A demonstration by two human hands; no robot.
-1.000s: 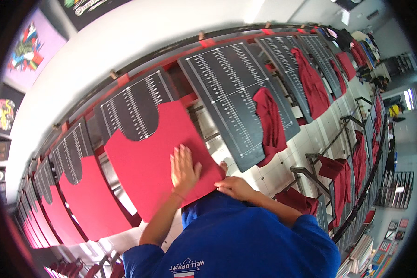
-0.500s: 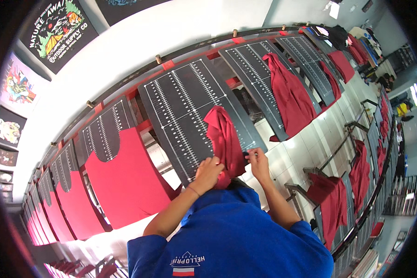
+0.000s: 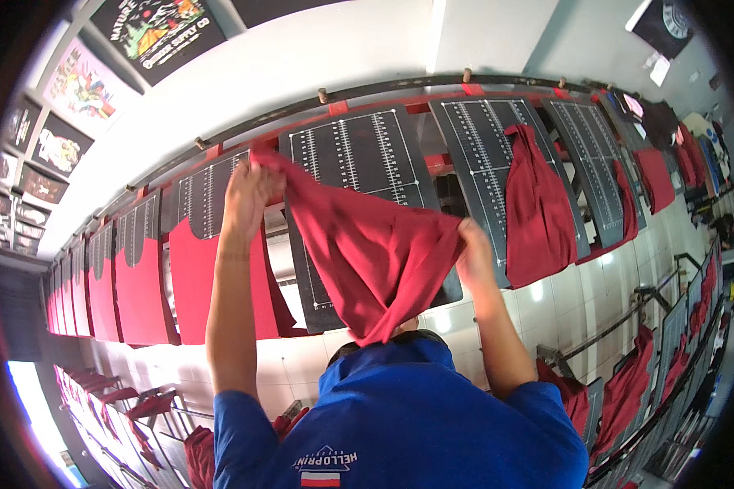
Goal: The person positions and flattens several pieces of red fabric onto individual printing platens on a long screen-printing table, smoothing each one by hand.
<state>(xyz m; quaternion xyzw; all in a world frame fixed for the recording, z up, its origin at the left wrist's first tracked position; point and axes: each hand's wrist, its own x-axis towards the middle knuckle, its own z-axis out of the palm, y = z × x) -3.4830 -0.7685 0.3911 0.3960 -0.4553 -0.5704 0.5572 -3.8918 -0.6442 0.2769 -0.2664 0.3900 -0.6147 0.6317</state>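
Between my two hands stretches a piece of dark red cloth (image 3: 375, 244), lifted and hanging in folds down toward my chest. My left hand (image 3: 249, 194) is raised and closed on its upper left corner. At the cloth's right edge, my right hand (image 3: 474, 254) grips it too, slightly blurred. Behind the cloth lies a black board (image 3: 359, 143) with white ruler marks, its lower middle covered by the fabric. The cloth's lowest point comes close to my blue shirt.
To the left, a row of similar boards carries flat red shirt panels (image 3: 200, 285). Another red cloth (image 3: 538, 212) lies bunched on the board to the right. A dark rail (image 3: 383, 85) with pegs runs behind the boards. More cloth-draped boards (image 3: 628, 395) stand at lower right.
The bunched red cloth has been raised off the board and spread between my hands. My left hand moved up and left; my right hand moved up and slightly right. The view has shifted.
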